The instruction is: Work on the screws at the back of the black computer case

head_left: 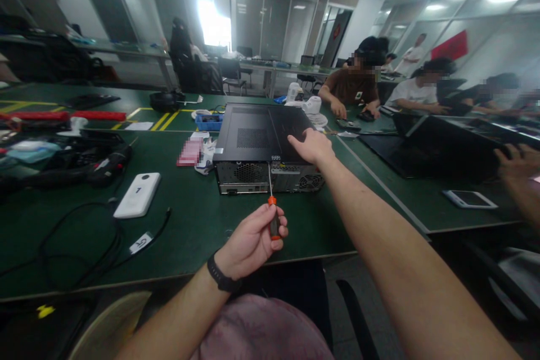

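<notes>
A black desktop computer case (253,129) lies flat on the green table, its back panel with vents and ports facing me. My left hand (257,230), below it, is closed around the orange and black handle of a screwdriver (274,219). The metal shaft points away from me and its tip meets the top rear edge of the case near the middle; the exact contact is too small to make out. On the right side of the case's top lies my right hand (314,146), thumb stretched out, holding nothing. Its other fingers are partly hidden.
Left on the table are a white power bank (137,196), black cables (80,253) and a pink packet (190,152). Behind the case stand a blue tray (208,122) and a white fan (312,106). A phone (470,199) lies right; co-workers sit beyond, one person's hand (517,166) near black panels.
</notes>
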The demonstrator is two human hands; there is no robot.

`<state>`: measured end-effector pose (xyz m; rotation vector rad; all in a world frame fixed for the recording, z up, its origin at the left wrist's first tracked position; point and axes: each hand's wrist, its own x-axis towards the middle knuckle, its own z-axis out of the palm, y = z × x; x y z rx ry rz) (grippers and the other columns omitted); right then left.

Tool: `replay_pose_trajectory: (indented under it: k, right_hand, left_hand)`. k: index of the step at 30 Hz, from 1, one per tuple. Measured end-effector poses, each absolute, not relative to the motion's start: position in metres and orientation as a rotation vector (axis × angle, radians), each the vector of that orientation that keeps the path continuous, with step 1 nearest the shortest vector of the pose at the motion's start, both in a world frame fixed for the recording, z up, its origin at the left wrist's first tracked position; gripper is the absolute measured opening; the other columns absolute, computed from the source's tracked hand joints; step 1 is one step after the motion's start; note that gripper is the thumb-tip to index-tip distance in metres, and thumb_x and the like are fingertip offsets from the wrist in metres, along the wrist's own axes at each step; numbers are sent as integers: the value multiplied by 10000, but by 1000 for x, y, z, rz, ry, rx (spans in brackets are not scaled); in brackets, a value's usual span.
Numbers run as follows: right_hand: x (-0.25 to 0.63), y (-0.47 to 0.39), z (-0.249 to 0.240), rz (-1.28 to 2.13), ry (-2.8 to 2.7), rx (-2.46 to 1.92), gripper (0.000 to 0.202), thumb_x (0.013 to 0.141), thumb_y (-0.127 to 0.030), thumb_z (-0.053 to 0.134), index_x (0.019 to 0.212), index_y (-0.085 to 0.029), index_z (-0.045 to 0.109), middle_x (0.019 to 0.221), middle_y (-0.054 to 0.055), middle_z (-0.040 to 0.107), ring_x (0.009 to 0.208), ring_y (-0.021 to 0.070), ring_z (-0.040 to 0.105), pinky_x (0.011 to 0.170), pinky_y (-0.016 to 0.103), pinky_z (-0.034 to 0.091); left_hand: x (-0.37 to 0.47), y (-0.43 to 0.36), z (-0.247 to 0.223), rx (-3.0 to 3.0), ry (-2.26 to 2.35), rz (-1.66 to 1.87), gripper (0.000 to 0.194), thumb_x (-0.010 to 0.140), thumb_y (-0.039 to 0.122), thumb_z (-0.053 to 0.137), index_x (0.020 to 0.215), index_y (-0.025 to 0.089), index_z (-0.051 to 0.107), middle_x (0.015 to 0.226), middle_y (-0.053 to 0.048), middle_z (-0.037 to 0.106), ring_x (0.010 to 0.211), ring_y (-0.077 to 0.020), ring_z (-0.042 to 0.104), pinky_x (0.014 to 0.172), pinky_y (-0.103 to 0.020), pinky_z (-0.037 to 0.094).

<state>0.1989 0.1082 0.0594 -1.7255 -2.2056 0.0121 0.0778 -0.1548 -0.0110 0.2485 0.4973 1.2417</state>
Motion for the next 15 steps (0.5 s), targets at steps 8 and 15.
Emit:
replay_pose_trajectory:
  k: [8, 15]
  right_hand:
    - [199, 107, 60, 9, -2207, -1718, 760, 938, -777, 448, 1309, -141, 634, 1376, 236, 666, 1300, 393, 607, 1086, 532, 470]
    - [199, 107, 60, 11, -2206, -1723, 748, 939, -764, 468, 1318, -140, 633, 1360, 235, 671, 1298, 400, 611, 1084, 532, 472]
  left_hand:
    - [78, -153, -8, 139, 452, 1202, 353, 1092, 331, 435, 1009, 77, 665, 795, -59, 604, 559, -76, 526, 450, -158, 359]
    - [78, -156, -9, 178, 502, 1242, 169, 1053, 212, 517, 981, 117, 636, 871, -65, 634, 634, -89, 601, 496, -151, 403]
